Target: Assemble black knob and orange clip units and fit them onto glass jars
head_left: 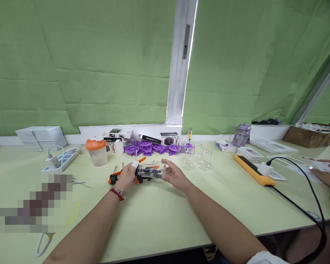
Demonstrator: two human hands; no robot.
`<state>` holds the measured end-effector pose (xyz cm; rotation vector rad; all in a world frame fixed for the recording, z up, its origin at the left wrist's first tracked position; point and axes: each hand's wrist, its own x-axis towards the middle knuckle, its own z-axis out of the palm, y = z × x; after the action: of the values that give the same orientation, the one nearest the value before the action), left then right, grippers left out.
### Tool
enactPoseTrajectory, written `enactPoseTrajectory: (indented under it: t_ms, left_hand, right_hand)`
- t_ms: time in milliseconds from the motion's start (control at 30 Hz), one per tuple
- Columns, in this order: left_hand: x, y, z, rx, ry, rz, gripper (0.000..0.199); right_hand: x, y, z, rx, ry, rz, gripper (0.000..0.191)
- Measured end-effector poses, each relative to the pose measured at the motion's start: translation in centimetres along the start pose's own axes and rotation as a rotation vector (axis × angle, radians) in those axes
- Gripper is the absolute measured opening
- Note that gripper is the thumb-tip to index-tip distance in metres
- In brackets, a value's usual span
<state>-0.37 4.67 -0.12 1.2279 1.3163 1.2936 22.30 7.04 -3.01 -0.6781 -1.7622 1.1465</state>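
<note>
- Green wall sheeting [112, 66]: fills the background on both sides of a pale window frame [178, 66].
- Pale table [154, 220]: bears the articles below.
- Brown box [296, 137]: far right, by the wall, white material on top.
- Stack of white panels [41, 138]: back left, against the wall.
- Yellow-and-black power strip [251, 172]: right side, white plug fitted.
- White-and-blue power strip [67, 159]: left side, charger plugged in.
- Right hand [175, 176]: thumb and fingers bent and clamped on the wide end of the clear vessel.
- Left hand [129, 174]: fingers closed about the vessel's dark neck end; one digit wears a white covering [135, 164].
- Co-worker's hands [324, 176]: right edge, at flat white items.
- Clear vessel [152, 171]: lies sideways between the two hands, above the table's middle.
- Orange-lidded cup [97, 156]: upright, left of the hands.
- Purple bottle [241, 135]: upright, back right.
- Clear cups [204, 161]: group behind and right of the right hand.
- Printed "CUP HOLDER" box [169, 138]: at the wall, behind the purple parts.
- Purple openwork parts [145, 148]: heaped behind the hands.
- Orange-and-black tools [114, 178]: just beside the left hand, partly hidden.
- Red bracelet [118, 193]: left wrist.
</note>
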Motion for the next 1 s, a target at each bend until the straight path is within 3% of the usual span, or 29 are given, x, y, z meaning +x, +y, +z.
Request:
enactPoseTrajectory:
  t_ms: [200, 400, 633, 767, 1000]
  left_hand:
    - [-0.76, 0.81, 0.56, 0.002, 0.000, 0.015, 0.031]
    - [-0.88, 0.74, 0.78, 0.015, 0.017, -0.010, 0.031]
    - [-0.57, 0.54, 0.46, 0.025, 0.040, 0.000, 0.034]
    - [-0.64, 0.42, 0.62, 0.013, 0.037, -0.001, 0.034]
    - [-0.55, 0.07, 0.84, -0.024, 0.043, 0.002, 0.031]
  right_hand:
    - [0.24, 0.18, -0.05, 0.020, 0.002, 0.085, 0.072]
    - [0.41, -0.28, 0.37, 0.057, 0.063, 0.103, 0.061]
    - [0.18, -0.06, -0.16, 0.168, -0.057, 0.104, 0.078]
    - [0.20, 0.19, -0.12, 0.130, -0.067, 0.122, 0.062]
    - [0.43, 0.40, 0.22, 0.120, 0.061, 0.153, 0.066]
